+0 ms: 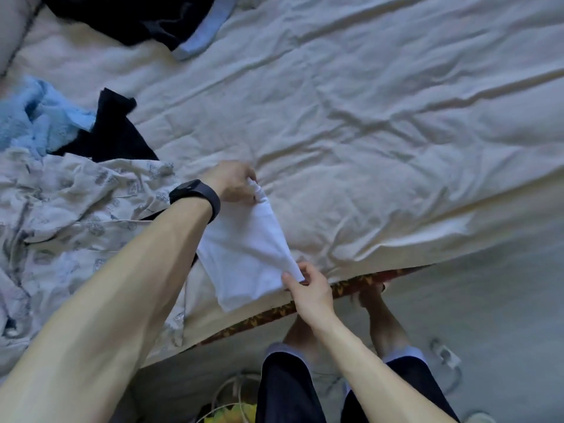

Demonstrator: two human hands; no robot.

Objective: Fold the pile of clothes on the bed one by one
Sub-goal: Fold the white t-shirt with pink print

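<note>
Right hand [308, 290] pinches the near corner of the white cloth [247, 254] at the edge of the bed [396, 117]; the left hand [232, 183], reaching farther out, has its grip clamped on the bunched far end. The cloth's long axis runs between them, away from the person and slightly leftward, so the next fold likely brings far end to near.

Dim bluish light, with soft shadows creasing the wrinkled cream bedsheet [381, 111] — the black blue-banded garment [137, 16] at eleven o'clock is blurred.
</note>
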